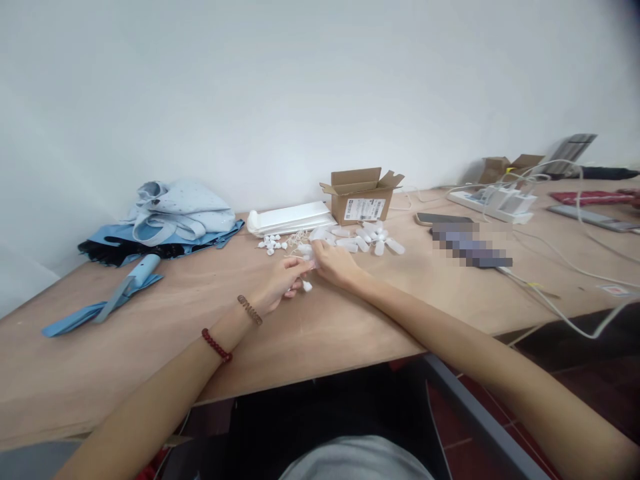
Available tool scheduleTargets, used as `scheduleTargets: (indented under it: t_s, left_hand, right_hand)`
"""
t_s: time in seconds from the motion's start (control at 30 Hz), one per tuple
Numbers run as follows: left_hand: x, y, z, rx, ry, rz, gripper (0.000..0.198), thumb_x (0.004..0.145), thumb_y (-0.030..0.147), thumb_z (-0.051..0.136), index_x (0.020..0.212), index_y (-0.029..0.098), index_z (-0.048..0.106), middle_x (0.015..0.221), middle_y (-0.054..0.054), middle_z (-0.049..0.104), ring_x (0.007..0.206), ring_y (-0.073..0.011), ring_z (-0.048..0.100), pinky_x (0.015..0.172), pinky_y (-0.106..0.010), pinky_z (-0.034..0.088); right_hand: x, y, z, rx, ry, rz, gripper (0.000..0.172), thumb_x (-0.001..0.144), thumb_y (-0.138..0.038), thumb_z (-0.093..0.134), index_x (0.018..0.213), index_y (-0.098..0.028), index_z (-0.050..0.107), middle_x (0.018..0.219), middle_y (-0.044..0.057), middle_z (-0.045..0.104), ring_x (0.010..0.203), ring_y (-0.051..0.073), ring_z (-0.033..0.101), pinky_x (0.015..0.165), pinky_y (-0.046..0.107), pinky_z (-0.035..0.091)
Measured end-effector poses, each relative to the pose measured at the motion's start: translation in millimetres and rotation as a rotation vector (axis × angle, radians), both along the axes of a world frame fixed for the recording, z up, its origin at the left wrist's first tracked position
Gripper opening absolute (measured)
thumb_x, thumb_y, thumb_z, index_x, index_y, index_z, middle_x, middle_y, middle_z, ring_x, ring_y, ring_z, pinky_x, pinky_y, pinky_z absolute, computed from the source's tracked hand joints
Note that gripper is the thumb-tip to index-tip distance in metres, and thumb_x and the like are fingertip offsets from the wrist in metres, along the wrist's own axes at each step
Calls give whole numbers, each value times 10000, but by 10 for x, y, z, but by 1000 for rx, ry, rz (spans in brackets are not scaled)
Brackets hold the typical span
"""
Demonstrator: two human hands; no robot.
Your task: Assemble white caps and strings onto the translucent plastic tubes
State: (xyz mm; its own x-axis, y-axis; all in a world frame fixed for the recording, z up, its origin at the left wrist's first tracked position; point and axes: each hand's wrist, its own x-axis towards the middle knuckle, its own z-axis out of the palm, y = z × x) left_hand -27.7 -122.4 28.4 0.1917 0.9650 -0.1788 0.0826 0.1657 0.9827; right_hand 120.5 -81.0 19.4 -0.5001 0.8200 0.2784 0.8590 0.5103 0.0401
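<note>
**Friend:** On the table (320, 333), what are you doing with those little white things?

**Me:** In the middle of the table, my left hand (280, 285) and my right hand (336, 263) are close together. The fingers of both hands are pinched shut on one small white plastic piece (309, 253). I hold it just above the wood. Another tiny bit (307, 287) pokes out under my left fingers.

**Friend:** Are you nearly done?

**Me:** I don't think so. A bunch of little white tubes (373, 239) lies just behind my right hand, all mixed up. A small heap of white caps (271, 244) sits behind my left hand. Some thin string (295, 239) lies between them. I see no neat row of finished ones, so I guess most are still waiting.

**Friend:** What is in the box?

**Me:** The cardboard box (361, 197) stands open at the back, near the wall. I can't see inside it. A flat stack of white bags (293, 219) lies beside it.

**Friend:** And the blue stuff?

**Me:** That is a blue cloth bundle (175, 217), far off to my left. A phone (443, 219) and some cables (550, 293) are on my right. I am not touching any of them.
</note>
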Motion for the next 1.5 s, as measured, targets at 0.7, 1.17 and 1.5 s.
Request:
scheduleTargets:
  t_s: [0.7, 1.17, 1.5]
  left_hand:
    - [310, -374, -59, 579, 441, -306, 264, 872, 346, 393, 687, 176, 474, 661, -2, 485, 571, -108, 457, 516, -239, 352]
    - [164, -116, -190, 1034, 1314, -399, 268, 890, 349, 432, 746, 150, 540, 720, -76, 624, 627, -203, 585, 541, -296, 349]
    - [-561, 1109, -32, 717, 1346, 327, 407, 879, 395, 357, 726, 123, 618, 720, -131, 652, 690, -226, 592, 600, -295, 370]
  right_hand:
    - [177, 208, 13, 42, 64, -201, 227, 871, -181, 375, 1085, -128, 433, 1043, 159, 631, 888, 269, 617, 691, 318, 427]
    - [196, 251, -14, 41, 130, -189, 243, 871, -257, 426, 1079, -134, 447, 1054, 148, 635, 907, 268, 613, 694, 310, 419]
    - [232, 235, 23, 54, 168, -178, 241, 863, -283, 447, 1052, -135, 471, 1048, 153, 633, 906, 277, 610, 689, 319, 423]
